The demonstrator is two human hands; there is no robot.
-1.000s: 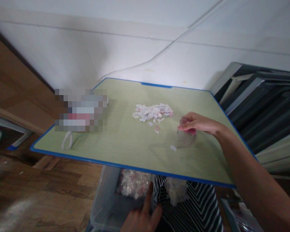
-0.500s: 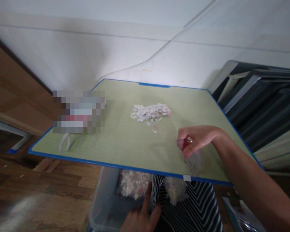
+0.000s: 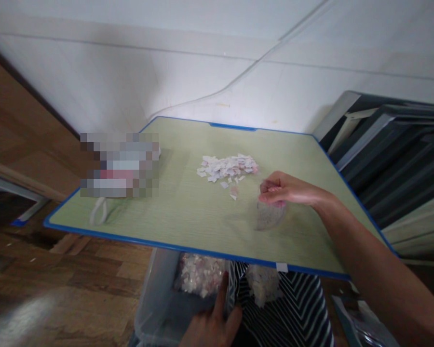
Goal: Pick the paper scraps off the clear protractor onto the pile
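Note:
Over the right part of the pale green table point(image 3: 173, 207), my right hand point(image 3: 284, 189) pinches the top of a small clear plastic bag point(image 3: 269, 217) that hangs below the fingers. What the bag contains is too blurred to tell. Behind and to its left lies a pile of small white paper pieces point(image 3: 226, 167), with a few loose bits in front. My left hand point(image 3: 211, 323) rests low at the rim of a translucent plastic bin point(image 3: 146, 308), index finger stretched out and thumb apart. Inside the bin sits a clear bag of paper scraps point(image 3: 202, 274). Another bag of scraps point(image 3: 263, 284) lies on the striped cloth over my lap.
A blurred-out object with a white loop strap point(image 3: 99, 211) stands at the table's left. Dark folded panels point(image 3: 394, 144) lean at the right, and a brown board point(image 3: 25, 120) is on the left. A cable point(image 3: 246, 72) runs along the white wall behind.
My right hand has moved up and slightly left, carrying the small plastic bag away from the table's front edge. My left hand stays in place.

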